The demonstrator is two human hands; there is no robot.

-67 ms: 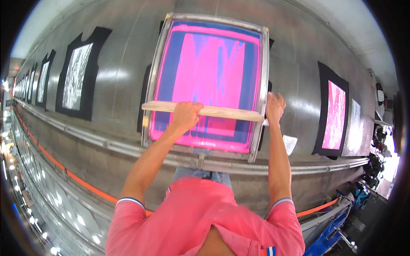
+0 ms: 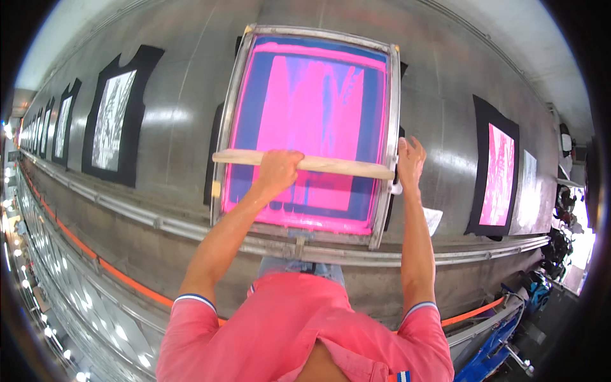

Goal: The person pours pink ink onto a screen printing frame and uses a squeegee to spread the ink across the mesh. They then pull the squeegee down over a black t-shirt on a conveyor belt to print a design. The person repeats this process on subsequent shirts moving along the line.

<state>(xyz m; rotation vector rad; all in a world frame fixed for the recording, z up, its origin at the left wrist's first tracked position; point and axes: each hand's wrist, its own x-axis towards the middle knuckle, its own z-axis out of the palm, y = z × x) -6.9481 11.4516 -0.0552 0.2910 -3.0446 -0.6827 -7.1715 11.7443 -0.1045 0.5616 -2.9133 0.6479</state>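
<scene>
My left hand (image 2: 279, 170) is wrapped round the wooden handle of a long squeegee (image 2: 347, 167), left of its middle. The squeegee lies across a screen-printing frame (image 2: 393, 95), its ends reaching the side rails. Bright pink ink (image 2: 305, 108) covers much of the blue mesh, with a thick line of it along the near edge. Beside the right rail, close to the squeegee's right end, my right hand (image 2: 411, 159) is raised with its fingers apart and nothing visible in it. Parts of a black garment (image 2: 217, 153) show from under the frame; the rest is hidden.
The long grey table (image 2: 181, 95) carries several black shirts with white prints (image 2: 114, 121) at left. A black shirt with a pink print (image 2: 499, 172) lies at right. A white scrap (image 2: 433, 221) sits near my right forearm. A metal rail (image 2: 184, 223) runs along the near edge.
The squeegee and my left hand have shifted very slightly toward the far side of the frame. The table, shirts and frame appear a little lower in view.
</scene>
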